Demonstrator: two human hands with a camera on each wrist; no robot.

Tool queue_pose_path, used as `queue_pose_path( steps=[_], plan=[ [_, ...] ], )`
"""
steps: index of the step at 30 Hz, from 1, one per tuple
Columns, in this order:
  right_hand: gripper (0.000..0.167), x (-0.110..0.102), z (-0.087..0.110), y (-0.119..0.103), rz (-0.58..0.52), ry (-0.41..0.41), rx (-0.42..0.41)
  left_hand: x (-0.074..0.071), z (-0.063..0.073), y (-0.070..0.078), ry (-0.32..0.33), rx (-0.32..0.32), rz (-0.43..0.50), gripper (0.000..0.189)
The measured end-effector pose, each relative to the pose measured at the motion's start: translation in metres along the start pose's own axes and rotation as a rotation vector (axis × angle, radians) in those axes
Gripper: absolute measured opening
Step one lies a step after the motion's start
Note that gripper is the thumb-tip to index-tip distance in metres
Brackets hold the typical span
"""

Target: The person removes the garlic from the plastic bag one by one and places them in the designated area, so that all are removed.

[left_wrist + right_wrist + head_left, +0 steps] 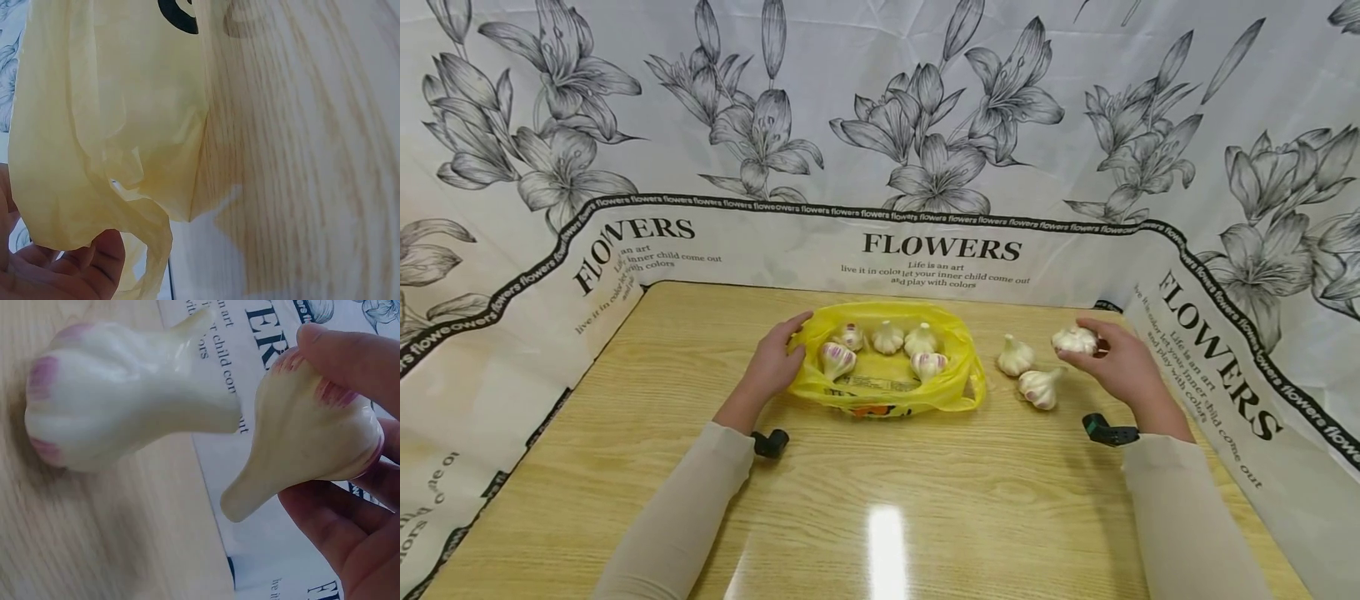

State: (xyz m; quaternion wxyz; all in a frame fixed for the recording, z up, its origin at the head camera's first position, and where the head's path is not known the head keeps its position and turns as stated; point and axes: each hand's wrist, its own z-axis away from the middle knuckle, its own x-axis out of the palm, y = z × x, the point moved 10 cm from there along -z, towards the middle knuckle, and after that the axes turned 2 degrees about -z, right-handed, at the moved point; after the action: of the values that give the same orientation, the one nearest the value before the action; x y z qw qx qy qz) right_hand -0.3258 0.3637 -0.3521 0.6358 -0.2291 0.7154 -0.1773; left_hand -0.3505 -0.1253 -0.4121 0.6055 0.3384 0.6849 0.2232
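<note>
My left hand (pixel 777 357) grips the left edge of a yellow plastic bag (pixel 964 350), which lies with its mouth spread wide. In the left wrist view, curled fingers (pixel 103 265) hold the rim of the bag (pixel 144 87). Several garlic bulbs (pixel 887 337), white with purple streaks on some, sit inside. Right of the bag, my right hand (pixel 1123 360) pinches another garlic bulb (pixel 312 428) between thumb and fingers, its stem pointing down and left in the right wrist view. Two more, a back garlic bulb (pixel 1016 357) and a front garlic bulb (pixel 1039 388), lie between bag and hand.
Everything lies on a wood-grain table (pixel 940 483). White cloth (pixel 805 250) with printed flowers and lettering stands along the back and both sides. A dark camera mount (pixel 771 443) sits at the left wrist, and a similar camera mount (pixel 1108 431) at the right.
</note>
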Motion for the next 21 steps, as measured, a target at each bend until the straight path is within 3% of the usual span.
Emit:
queue_pose_path(
  steps=[12, 21],
  plan=[
    [0.088, 0.015, -0.004, 0.031, 0.006, -0.045, 0.068, 0.001, 0.001, -0.002, -0.007, -0.012, 0.021, 0.055],
    [0.091, 0.021, -0.004, 0.041, -0.002, -0.074, 0.105, 0.0, 0.002, 0.0, -0.012, -0.003, 0.019, 0.054]
  ],
)
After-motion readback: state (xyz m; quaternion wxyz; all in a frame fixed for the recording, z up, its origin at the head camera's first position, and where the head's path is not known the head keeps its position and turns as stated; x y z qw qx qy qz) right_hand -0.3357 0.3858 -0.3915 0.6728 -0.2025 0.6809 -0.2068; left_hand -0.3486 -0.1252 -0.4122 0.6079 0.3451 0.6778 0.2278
